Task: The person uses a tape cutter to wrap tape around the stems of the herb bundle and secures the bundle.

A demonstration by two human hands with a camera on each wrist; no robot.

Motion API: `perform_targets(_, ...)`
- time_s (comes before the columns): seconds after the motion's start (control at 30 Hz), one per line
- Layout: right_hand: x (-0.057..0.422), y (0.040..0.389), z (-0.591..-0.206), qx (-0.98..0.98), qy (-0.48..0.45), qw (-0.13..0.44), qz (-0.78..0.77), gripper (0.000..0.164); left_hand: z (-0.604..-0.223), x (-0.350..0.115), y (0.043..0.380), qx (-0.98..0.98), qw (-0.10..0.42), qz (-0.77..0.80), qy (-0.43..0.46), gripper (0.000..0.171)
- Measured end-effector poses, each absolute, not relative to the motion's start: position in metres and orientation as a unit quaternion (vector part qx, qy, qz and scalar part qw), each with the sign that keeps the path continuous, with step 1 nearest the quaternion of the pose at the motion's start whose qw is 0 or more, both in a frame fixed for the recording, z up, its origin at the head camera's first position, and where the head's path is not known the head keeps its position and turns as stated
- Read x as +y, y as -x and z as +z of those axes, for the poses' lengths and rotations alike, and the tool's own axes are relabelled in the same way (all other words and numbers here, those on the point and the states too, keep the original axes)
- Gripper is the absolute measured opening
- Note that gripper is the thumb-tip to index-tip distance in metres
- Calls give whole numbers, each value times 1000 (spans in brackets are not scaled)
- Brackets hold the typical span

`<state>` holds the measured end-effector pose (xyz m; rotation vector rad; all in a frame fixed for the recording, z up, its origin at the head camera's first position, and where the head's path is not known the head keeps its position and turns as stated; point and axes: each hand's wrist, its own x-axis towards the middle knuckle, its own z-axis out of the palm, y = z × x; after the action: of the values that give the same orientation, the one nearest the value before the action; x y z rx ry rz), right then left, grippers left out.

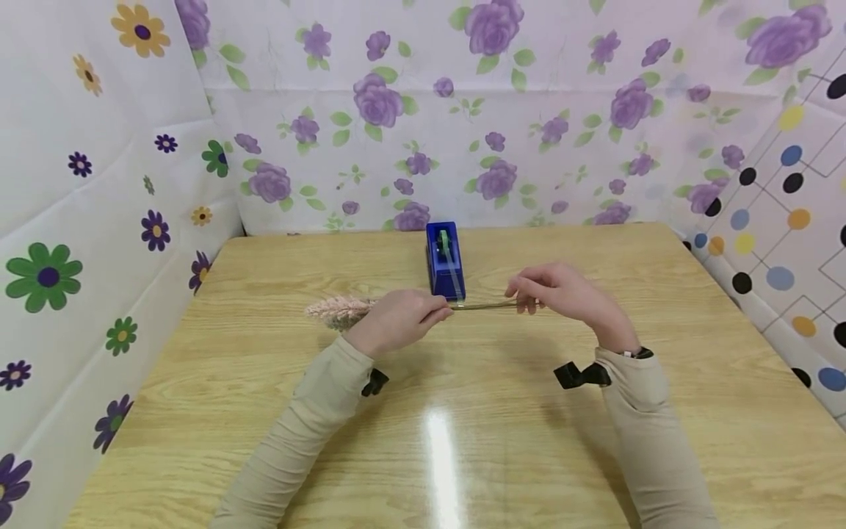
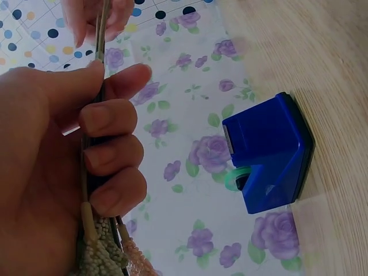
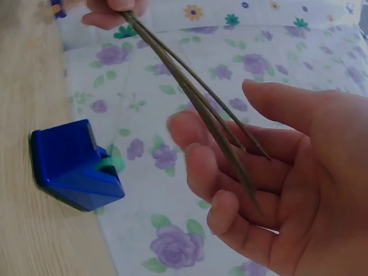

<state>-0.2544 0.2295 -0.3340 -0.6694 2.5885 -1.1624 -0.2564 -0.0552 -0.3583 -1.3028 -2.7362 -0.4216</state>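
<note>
My left hand (image 1: 399,316) grips a bunch of dried flower stems, its fingers curled round them in the left wrist view. Fluffy pale pink and greenish heads (image 1: 338,310) stick out to the left of that hand. The thin brown stems (image 3: 198,95) run rightward to my right hand (image 1: 563,295). There the fingers are loosely bent behind the stem tips, and the thumb stands apart from them. Just beyond the stems is a blue tape dispenser (image 1: 449,285) with a green-cored roll (image 3: 112,165). A clear strip of tape (image 1: 454,266) stretches from the roll toward the stems beside my left fingertips.
All this is over a light wooden table (image 1: 463,455). A white cloth with purple roses (image 1: 377,99) hangs behind it. Flowered cloth (image 1: 49,275) stands on the left, and dotted cloth (image 1: 780,279) on the right. Black straps (image 1: 581,375) circle both wrists.
</note>
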Motion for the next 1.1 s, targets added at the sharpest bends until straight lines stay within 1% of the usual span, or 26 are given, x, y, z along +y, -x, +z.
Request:
perform_targets(0.13,222,256,-341,881,241,152,-377,34,-362,-54,255,-895,42,-129,426,25)
perform_targets(0.2,220,256,-344,877,252,166,-375,30,-364,-53,254,-895,45,-127,426,25)
perform_targets(0.37,219,256,-346,868,278,171,-375,21,-365,-53,253,-892,58,-134,428,23)
perform_targets(0.5,218,255,-347,868,275,172,-376,19,-363,-55,252,-888,57,-144,432,22)
perform_targets(0.57,216,255,-346,871,273,166,-374,18,-362,-55,252,-890,45,-148,428,22)
perform_targets(0.73,213,257,-347,877,283,144,-360,16,-357,-55,252,-900,-14,-149,409,23)
perform_targets(0.8,212,258,-347,878,287,138,-357,16,-355,-56,252,-902,-30,-155,402,22)
perform_targets(1.1,207,258,-349,889,277,133,-341,14,-354,-61,253,-901,-67,-206,376,23)
